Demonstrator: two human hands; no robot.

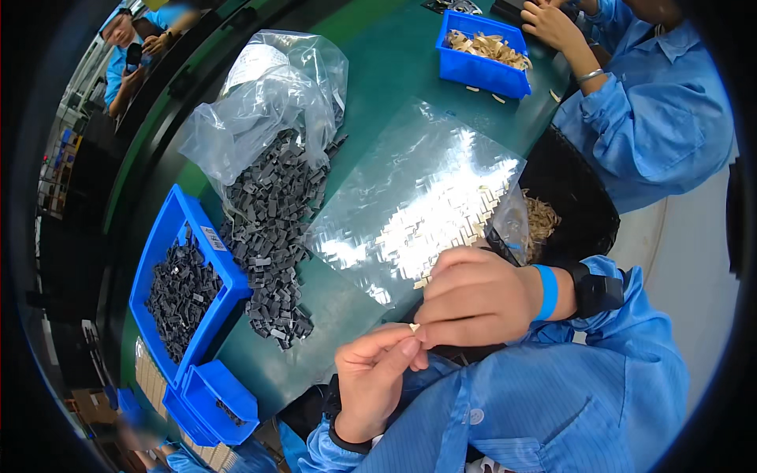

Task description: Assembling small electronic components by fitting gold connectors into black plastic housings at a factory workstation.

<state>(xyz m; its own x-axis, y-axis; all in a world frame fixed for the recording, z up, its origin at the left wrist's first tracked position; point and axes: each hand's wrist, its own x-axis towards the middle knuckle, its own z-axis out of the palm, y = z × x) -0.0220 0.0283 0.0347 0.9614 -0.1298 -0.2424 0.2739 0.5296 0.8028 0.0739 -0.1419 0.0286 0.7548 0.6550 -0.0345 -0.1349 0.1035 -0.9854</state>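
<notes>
Item: small tan part (pixel 414 326), lower centre of frame, pinched between the fingertips of left hand (pixel 377 377) and right hand (pixel 477 298), both closed on it. Likely light, stiff, easily dropped; best held by its edges. Adjacent: clear plastic sheet (pixel 410 181) over rows of tan pieces. Left of frame: loose grey clips (pixel 272 236) spilling from a bag, blue bin (pixel 229 276).

Blue bins (pixel 206 260), dark grey parts (pixel 272 229), green table (pixel 378 55), shiny clear herringbone-patterned sheet (pixel 410 197), blue sleeves (pixel 552 394).
</notes>
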